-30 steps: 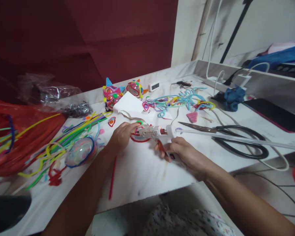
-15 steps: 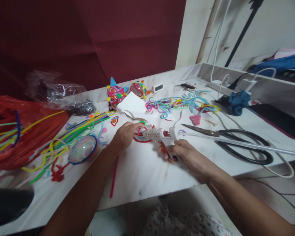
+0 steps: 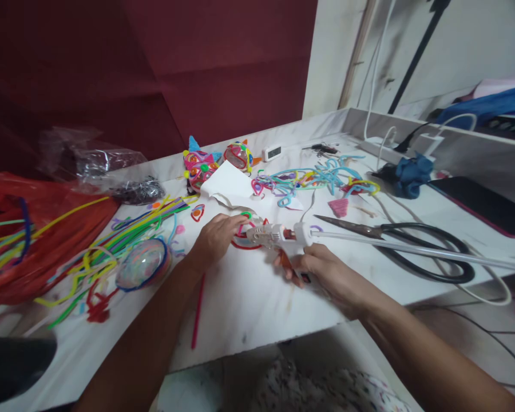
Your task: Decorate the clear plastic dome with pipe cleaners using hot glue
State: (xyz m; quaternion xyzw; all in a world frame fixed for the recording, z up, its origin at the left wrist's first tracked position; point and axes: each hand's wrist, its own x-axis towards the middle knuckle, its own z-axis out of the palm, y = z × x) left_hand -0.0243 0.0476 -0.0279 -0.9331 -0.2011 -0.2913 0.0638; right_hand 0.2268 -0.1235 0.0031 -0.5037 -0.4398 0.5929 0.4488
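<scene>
My right hand (image 3: 321,272) is wrapped around the handle of a white hot glue gun (image 3: 300,233), its fingers at the orange trigger. A long clear glue stick (image 3: 369,241) sticks out of the gun's back, and its nozzle end points left. Under the nozzle lies a craft piece edged with red pipe cleaner (image 3: 245,246), partly hidden by the gun. My left hand (image 3: 214,240) has its fingers closed at the left side of that piece, beside a green ring (image 3: 247,215). The fingertips are partly hidden. A pink-red stick (image 3: 197,315) lies below my left wrist.
Large black-handled scissors (image 3: 381,230) lie beneath the glue stick at the right. Pipe cleaners (image 3: 150,229) and a clear dome with a blue rim (image 3: 141,264) are at the left. Decorated masks (image 3: 199,166), white paper (image 3: 227,182) and a small display (image 3: 272,153) stand farther back.
The whole view has shifted slightly, with things appearing a little farther left. Both hands keep nearly the same position, the glue gun still over the red-edged piece.
</scene>
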